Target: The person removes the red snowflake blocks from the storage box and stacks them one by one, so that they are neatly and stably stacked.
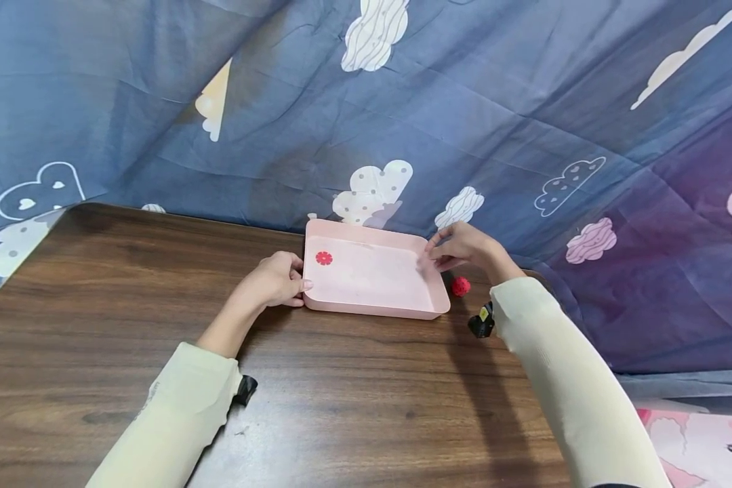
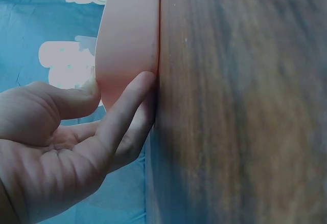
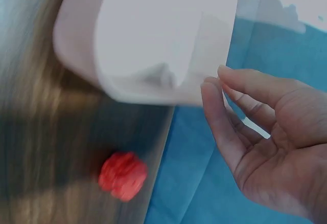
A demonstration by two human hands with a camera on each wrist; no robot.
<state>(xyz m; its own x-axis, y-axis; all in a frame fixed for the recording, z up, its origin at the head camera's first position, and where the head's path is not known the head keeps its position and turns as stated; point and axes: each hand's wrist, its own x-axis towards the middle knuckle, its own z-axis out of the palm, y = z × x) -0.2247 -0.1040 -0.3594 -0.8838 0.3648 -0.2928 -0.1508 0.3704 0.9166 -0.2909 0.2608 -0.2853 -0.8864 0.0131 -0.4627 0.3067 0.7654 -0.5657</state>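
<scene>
A shallow pink tray point(image 1: 372, 308) lies on the wooden table close to the curtain. My left hand point(image 1: 276, 279) grips its left end, thumb at the rim and fingers low against the outer wall, as the left wrist view shows the tray point(image 2: 127, 35) beside the hand point(image 2: 76, 137). At the far right corner, my right hand point(image 1: 460, 245) pinches the rim between thumb and fingertips; in the right wrist view the hand point(image 3: 265, 127) meets the corner from outside. Inside the tray, toward its left, lies a flat red flower-shaped disc point(image 1: 324, 258).
A bumpy red ball point(image 1: 460, 286) sits on the table just right of the tray, below my right wrist. Behind the table hangs a dark blue curtain point(image 1: 268, 149) with cloud prints. A pink-and-white printed item point(image 1: 707, 440) shows at the lower right.
</scene>
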